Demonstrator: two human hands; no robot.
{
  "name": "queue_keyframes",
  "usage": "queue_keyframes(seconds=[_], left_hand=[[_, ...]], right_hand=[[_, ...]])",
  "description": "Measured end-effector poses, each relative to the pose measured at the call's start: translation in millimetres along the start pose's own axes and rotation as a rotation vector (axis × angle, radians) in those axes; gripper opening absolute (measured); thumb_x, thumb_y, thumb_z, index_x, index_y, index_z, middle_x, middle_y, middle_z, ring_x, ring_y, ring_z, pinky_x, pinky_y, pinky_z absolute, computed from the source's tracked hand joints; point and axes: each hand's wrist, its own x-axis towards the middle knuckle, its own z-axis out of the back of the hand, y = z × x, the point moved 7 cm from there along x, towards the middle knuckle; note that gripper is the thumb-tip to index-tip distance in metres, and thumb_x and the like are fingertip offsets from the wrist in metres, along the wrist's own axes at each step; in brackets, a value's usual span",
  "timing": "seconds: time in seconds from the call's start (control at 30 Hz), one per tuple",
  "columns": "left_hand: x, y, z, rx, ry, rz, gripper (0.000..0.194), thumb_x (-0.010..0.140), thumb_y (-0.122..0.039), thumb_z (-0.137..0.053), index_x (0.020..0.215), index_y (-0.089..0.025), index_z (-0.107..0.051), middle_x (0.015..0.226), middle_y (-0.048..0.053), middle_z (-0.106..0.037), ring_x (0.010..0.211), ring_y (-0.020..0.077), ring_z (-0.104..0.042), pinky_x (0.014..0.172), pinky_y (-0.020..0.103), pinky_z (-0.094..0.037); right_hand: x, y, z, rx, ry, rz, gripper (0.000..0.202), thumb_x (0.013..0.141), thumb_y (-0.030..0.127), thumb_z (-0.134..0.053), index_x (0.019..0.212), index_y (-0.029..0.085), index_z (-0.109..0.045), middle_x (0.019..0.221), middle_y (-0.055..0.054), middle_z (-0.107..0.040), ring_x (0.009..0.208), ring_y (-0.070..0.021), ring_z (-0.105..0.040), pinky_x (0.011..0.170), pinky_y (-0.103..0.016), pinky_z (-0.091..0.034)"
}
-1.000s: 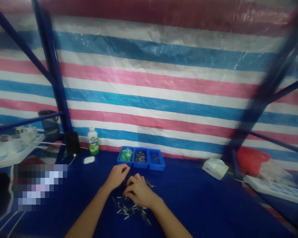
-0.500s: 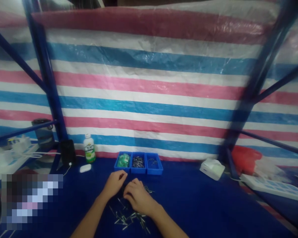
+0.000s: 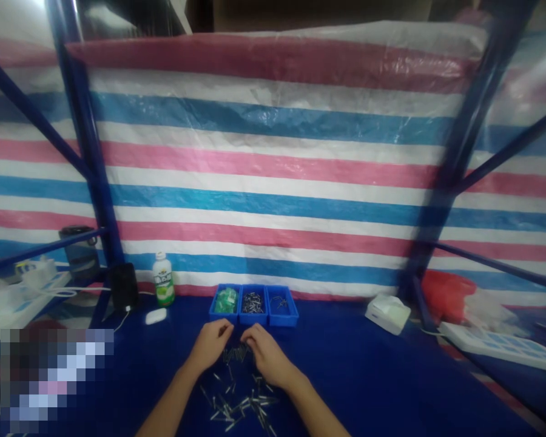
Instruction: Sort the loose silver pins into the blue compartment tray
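Note:
Just in front of the blue trays, my left hand has its thumb and fingertips curled together. What it pinches, if anything, is too small to make out. My right hand lies across from it, fingers bent down with the tips drawn together by a row of thin metal pins. Its grip is partly hidden. Closer to me, a loose heap of thin silvery metal pins spreads between my forearms on the dark blue tabletop.
Three blue trays hold a green bag, small metal parts and a few thin pieces. A white-green bottle and white case stand left. A tissue pack and power strip lie right.
My right hand has moved right, away from my left hand, uncovering the row of pins between them. My left hand stays nearly in place. The view has tilted slightly upward.

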Motion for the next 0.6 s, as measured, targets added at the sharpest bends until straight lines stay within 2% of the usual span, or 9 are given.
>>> queue_keyframes(seconds=[0.13,0.2,0.27,0.4,0.5,0.6], left_hand=[[-0.7,-2.0,0.7,-0.001,0.006,0.012,0.036,0.089,-0.042,-0.044,0.075,-0.019,-0.066,0.066,0.000,-0.065,0.063,0.0162,-0.057,0.062,0.025,-0.038],[-2.1,-3.0,1.1,0.001,0.012,0.014,0.036,0.089,-0.043,-0.044,0.076,-0.019,-0.067,0.066,0.000,-0.064,0.063,0.0161,-0.057,0.061,0.025,-0.037],[-3.0,-2.6,0.7,0.015,0.017,0.021,0.035,0.088,-0.043,-0.045,0.077,-0.019,-0.067,0.065,0.000,-0.064,0.062,0.0157,-0.056,0.061,0.025,-0.037],[-2.9,0.0,-1.5,0.022,0.019,0.023,0.034,0.089,-0.042,-0.045,0.075,-0.019,-0.066,0.063,-0.001,-0.063,0.060,0.0150,-0.055,0.059,0.024,-0.035],[-1.0,1.5,-2.9,0.018,0.009,0.008,0.034,0.090,-0.041,-0.044,0.074,-0.019,-0.065,0.064,-0.001,-0.062,0.060,0.0148,-0.054,0.058,0.024,-0.033],[0.6,2.7,-4.1,0.025,0.009,0.012,0.034,0.090,-0.041,-0.045,0.074,-0.019,-0.065,0.063,-0.001,-0.062,0.060,0.0148,-0.054,0.058,0.024,-0.033]], right_hand=[[1.7,-8.5,0.4,0.198,0.003,-0.134,0.019,0.095,0.028,-0.042,0.107,0.021,-0.055,0.079,-0.001,-0.059,0.066,-0.0158,-0.059,0.066,-0.029,-0.048],[2.7,-11.7,1.5,0.362,-0.028,-0.190,0.023,0.092,0.032,-0.048,0.111,0.022,-0.055,0.082,0.000,-0.059,0.061,-0.0145,-0.061,0.061,-0.028,-0.047],[4.4,-14.6,5.9,0.524,-0.095,-0.217,0.027,0.087,0.035,-0.058,0.110,0.021,-0.057,0.087,0.000,-0.059,0.065,-0.0152,-0.064,0.065,-0.029,-0.049],[7.0,-24.0,17.6,0.829,-0.222,-0.269,0.030,0.075,0.039,-0.073,0.095,0.018,-0.062,0.083,-0.002,-0.064,0.074,-0.0187,-0.066,0.074,-0.033,-0.050],[6.7,-28.4,24.5,1.055,-0.269,-0.299,0.031,0.074,0.041,-0.075,0.091,0.018,-0.062,0.081,-0.003,-0.066,0.071,-0.0167,-0.064,0.073,-0.032,-0.049],[4.4,-27.7,28.5,1.153,-0.281,-0.323,0.028,0.077,0.044,-0.072,0.077,0.019,-0.058,0.067,0.001,-0.059,0.060,-0.0128,-0.056,0.065,-0.029,-0.046]])
